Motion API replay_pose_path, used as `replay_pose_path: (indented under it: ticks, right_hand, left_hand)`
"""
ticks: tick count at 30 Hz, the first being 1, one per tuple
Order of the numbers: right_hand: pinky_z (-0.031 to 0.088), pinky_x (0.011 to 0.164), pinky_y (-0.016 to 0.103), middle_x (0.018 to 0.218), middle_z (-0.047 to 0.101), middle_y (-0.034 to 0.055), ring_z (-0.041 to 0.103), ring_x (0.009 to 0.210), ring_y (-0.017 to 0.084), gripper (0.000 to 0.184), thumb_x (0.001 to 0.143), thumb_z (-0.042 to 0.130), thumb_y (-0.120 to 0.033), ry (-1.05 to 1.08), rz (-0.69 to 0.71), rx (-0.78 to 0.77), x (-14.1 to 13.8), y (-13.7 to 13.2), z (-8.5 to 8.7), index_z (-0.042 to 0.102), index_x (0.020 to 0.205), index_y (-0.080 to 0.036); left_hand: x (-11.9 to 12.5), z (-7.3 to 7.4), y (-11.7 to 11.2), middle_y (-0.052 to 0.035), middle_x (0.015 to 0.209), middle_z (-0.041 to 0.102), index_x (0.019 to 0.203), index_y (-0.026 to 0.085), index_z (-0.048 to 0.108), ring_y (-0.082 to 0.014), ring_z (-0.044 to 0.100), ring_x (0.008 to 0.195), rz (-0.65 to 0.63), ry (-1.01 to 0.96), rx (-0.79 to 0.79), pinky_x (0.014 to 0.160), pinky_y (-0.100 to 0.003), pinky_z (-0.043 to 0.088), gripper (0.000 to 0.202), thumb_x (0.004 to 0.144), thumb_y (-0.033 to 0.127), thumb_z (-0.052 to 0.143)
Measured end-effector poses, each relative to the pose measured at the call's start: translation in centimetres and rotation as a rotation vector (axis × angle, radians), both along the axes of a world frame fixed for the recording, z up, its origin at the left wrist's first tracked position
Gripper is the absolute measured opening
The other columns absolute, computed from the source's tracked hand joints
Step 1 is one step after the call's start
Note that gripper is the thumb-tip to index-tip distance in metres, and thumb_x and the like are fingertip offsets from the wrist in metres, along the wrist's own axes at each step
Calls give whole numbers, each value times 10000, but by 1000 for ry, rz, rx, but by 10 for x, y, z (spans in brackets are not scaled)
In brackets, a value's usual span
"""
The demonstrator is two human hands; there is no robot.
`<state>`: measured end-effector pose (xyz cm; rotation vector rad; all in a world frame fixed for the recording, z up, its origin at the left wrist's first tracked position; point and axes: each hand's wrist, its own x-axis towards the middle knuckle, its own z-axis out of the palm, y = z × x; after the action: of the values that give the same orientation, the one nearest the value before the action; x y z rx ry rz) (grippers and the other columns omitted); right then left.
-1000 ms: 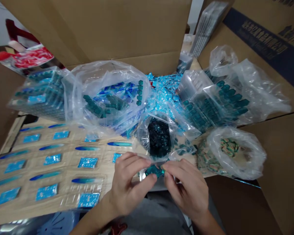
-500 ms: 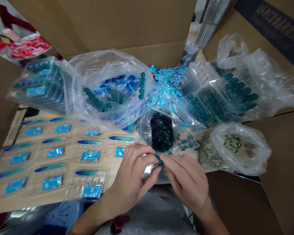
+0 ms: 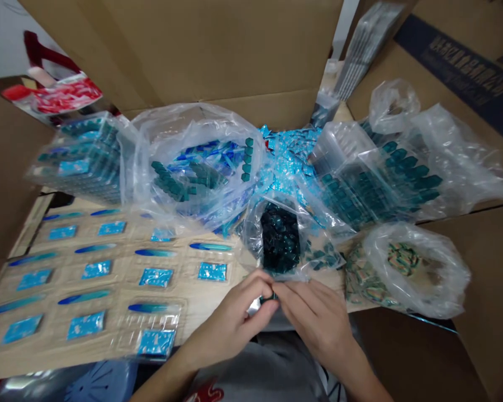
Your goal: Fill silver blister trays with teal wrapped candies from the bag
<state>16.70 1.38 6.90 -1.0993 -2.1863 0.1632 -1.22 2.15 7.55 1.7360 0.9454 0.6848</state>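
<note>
The left hand (image 3: 235, 318) and right hand (image 3: 314, 318) pinch a small teal piece (image 3: 271, 297) between their fingertips, just near a clear bag of dark teal pieces (image 3: 279, 237); mostly hidden, it seems light, stiff and slippery, best held by its edges.

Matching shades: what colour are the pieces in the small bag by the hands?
The pieces are dark teal, almost black; the head view shows them best.
</note>
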Motion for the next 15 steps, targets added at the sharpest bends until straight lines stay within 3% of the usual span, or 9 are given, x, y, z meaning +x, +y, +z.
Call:
replay_pose_path:
  ticks: [4,5,9,12,15]
  right_hand:
    - [457,545,271,671,686,28,614,567,146,191,934,463,-126,81,-259,82,3,15,4,643,978,-170]
    - [472,565,265,690,691,29,626,587,146,192,925,476,-112,99,-277,82,3,20,5,643,994,-175]
    - [521,615,272,913,730,83,685,716,174,262,918,482,-98,53,-182,74,-9,43,-2,635,1119,-169]
    - [537,586,324,1092,690,178,696,754,231,251,932,495,-188,-43,-255,52,-19,53,-11,654,1114,-119]
    - [557,687,346,1079,674,177,682,860,243,211,925,515,-177,110,-228,-1,-21,46,-6,671,1058,-124]
  left_hand:
    - [-8,0,-7,-25,866,562,743,198,492,-148,539,801,-172,-120,-211,734,-271,426,185,917,263,497]
    - [-10,-2,-7,-30,864,565,735,195,502,-151,538,793,-141,-178,-264,731,-278,425,227,917,331,511]
    - [-20,-8,-3,-44,853,537,732,187,544,-153,511,724,177,-472,-380,680,-290,423,406,854,574,540]
    - [-22,-3,-1,-39,833,531,751,185,570,-137,497,669,179,-610,-440,645,-283,420,392,818,570,598]
    - [-18,6,-1,-38,807,533,748,184,585,-135,496,658,143,-650,-483,627,-275,424,376,805,553,627]
